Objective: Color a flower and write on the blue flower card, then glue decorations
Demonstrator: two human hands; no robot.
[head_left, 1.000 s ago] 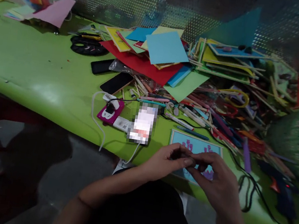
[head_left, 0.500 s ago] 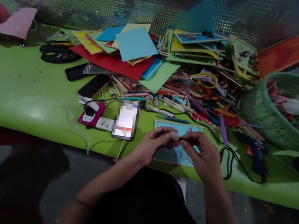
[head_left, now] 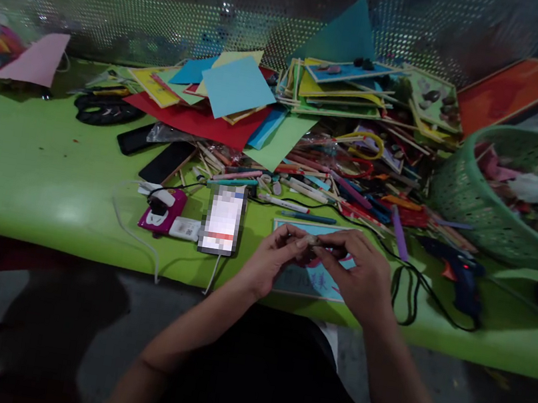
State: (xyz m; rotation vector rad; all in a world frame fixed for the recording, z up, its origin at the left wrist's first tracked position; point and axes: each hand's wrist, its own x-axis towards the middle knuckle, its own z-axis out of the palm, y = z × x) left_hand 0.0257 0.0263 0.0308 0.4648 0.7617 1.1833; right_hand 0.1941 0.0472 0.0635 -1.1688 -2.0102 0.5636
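Both my hands meet at the near edge of the green table (head_left: 42, 161). My left hand (head_left: 273, 259) and my right hand (head_left: 356, 275) pinch a small pale round piece (head_left: 312, 240) between their fingertips. They hover just above a light blue framed card (head_left: 310, 282) with purple shapes on it, most of it hidden by my hands. A lit phone (head_left: 222, 219) lies left of my left hand.
A dark blue glue gun (head_left: 459, 280) with a black cord lies right of my hands. A green basket (head_left: 512, 197) stands at the far right. Coloured paper sheets (head_left: 236, 85), sticks, pens and framed cards pile up behind. A pink plug adapter (head_left: 163, 211) and dark phones sit left.
The view has swung right, bringing the green basket into sight. My hands stayed together, and the small pale piece now shows between my fingertips.
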